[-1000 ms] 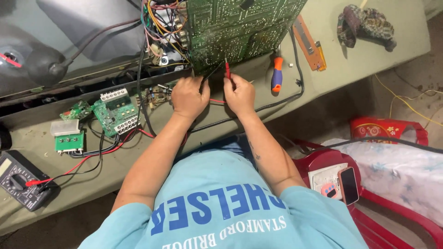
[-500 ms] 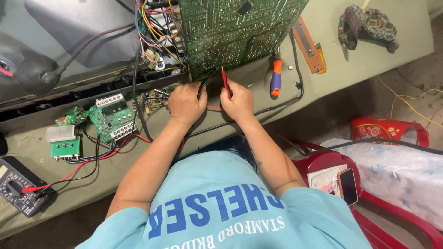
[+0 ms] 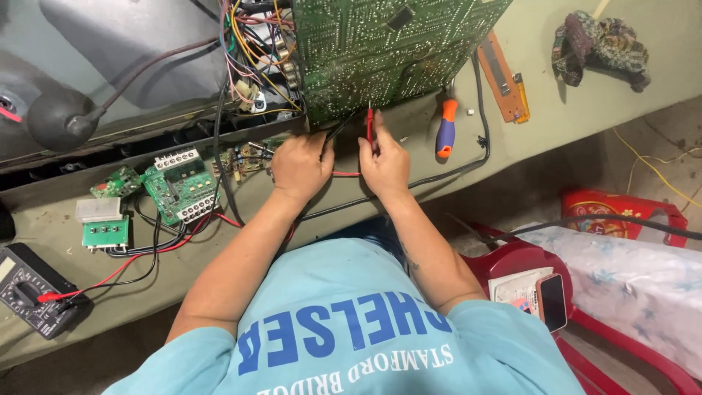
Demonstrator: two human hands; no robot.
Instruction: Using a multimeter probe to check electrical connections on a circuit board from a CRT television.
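Both hands hardly shifted: left hand pinching thin black probe, right hand gripping slim red probe, tips at lower edge of large green circuit board on table.

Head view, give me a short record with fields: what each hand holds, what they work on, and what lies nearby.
left hand: holds black probe
right hand: holds red probe
probe tips: at lower edge of green board
left of hands: small boards, multimeter
right of hands: screwdriver, rag
on red chair: phone
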